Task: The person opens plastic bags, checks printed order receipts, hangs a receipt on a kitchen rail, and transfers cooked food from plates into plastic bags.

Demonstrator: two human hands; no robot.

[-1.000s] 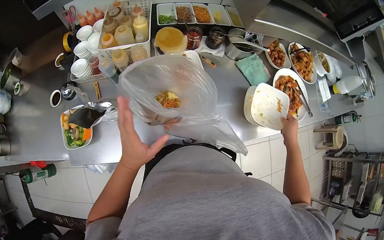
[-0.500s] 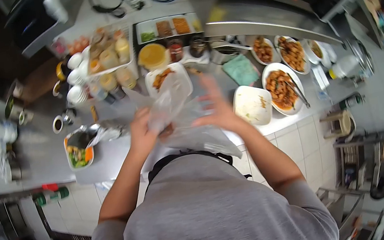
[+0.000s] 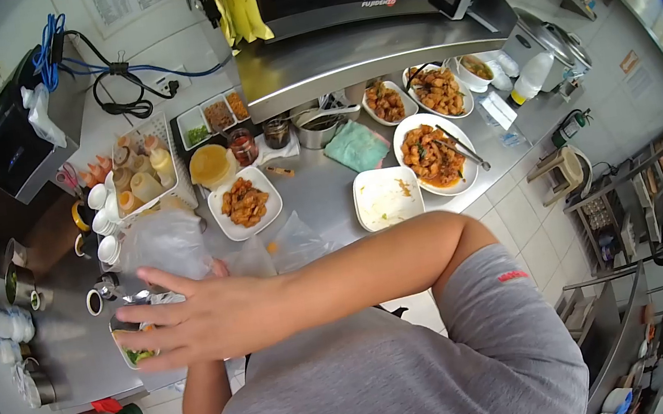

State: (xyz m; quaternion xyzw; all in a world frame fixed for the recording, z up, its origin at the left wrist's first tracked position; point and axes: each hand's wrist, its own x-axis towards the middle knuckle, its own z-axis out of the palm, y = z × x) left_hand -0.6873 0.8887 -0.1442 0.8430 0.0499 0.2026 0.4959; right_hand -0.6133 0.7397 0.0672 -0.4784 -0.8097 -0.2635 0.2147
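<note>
My right hand (image 3: 215,312) reaches across to the left with its fingers spread, holding nothing. It covers part of a container of cut vegetables (image 3: 132,343) that has foil at its edge. Only a fingertip of my left hand (image 3: 220,267) shows above my right hand; the rest is hidden, so its grip cannot be made out. Close to that fingertip, a puffed clear plastic bag (image 3: 160,244) lies over the counter. More thin clear plastic (image 3: 299,244) lies to the right, below a square white bowl of saucy fried pieces (image 3: 246,204).
A white basket of sauce bottles (image 3: 142,170) stands at the back left. To the right are an emptied-looking white dish (image 3: 368,223) with food scraps, a green cloth (image 3: 357,147), a large bowl (image 3: 473,174) with tongs, and several filled bowls under a steel ledge (image 3: 363,71).
My right hand has swung left across my body, over the vegetable container. The plastic bag has shifted left from in front of the white bowl, and the camera view has turned.
</note>
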